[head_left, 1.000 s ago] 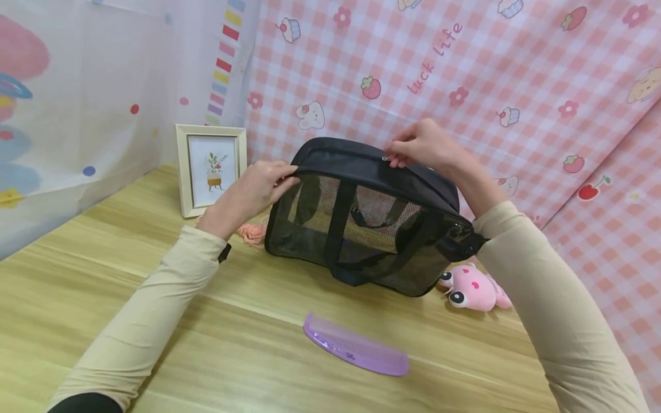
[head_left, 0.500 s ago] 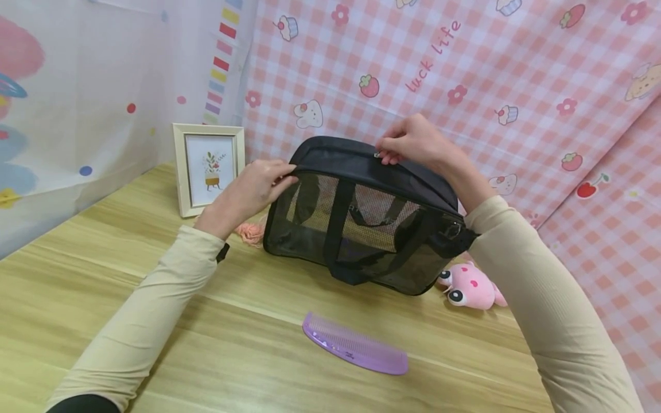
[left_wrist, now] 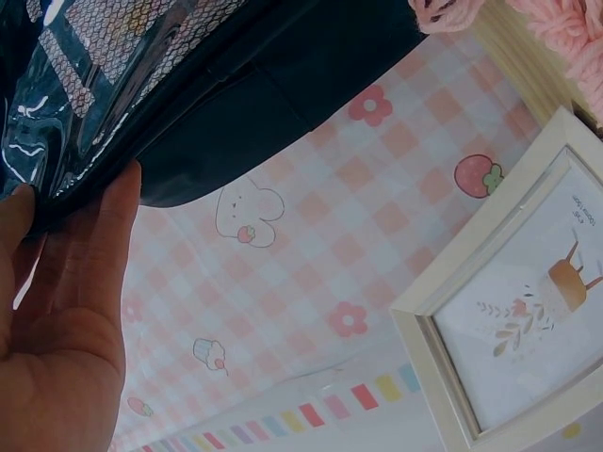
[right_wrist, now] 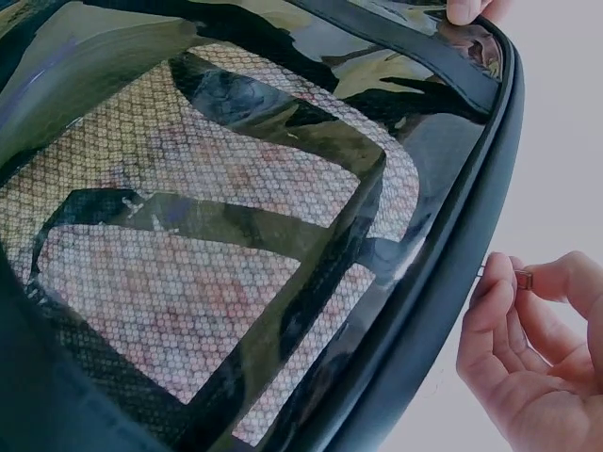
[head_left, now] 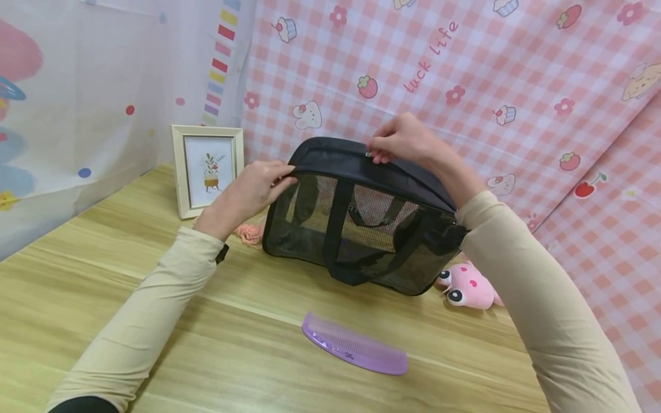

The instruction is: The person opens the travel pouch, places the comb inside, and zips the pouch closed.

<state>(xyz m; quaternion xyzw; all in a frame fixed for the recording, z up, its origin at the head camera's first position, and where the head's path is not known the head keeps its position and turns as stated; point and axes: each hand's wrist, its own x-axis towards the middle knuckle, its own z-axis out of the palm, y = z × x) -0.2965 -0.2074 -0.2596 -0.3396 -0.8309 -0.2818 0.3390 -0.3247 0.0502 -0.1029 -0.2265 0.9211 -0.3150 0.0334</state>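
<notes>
A black see-through bag [head_left: 338, 229] with mesh and dark straps stands on the table, its dark top panel facing up. My left hand [head_left: 253, 186] pinches the bag's upper left edge between thumb and fingers; in the left wrist view the thumb [left_wrist: 16, 215] lies on the clear side. Over the top, my right hand [head_left: 408, 140] pinches a small metal zipper pull [right_wrist: 525, 280], around the middle of the zipper line. Through the clear front, the mesh on the far side shows.
A purple comb [head_left: 356, 347] lies in front of the bag. By its right end sits a pink plush toy [head_left: 472, 287], partly behind the right sleeve. Peach-pink yarn [head_left: 250, 234] and a cream picture frame [head_left: 178, 172] are at the left. A checked cloth [head_left: 330, 74] hangs behind.
My right hand has slid leftward along the bag's top with the zipper pull. The left hand keeps its hold on the upper left edge, and the bag stays in place.
</notes>
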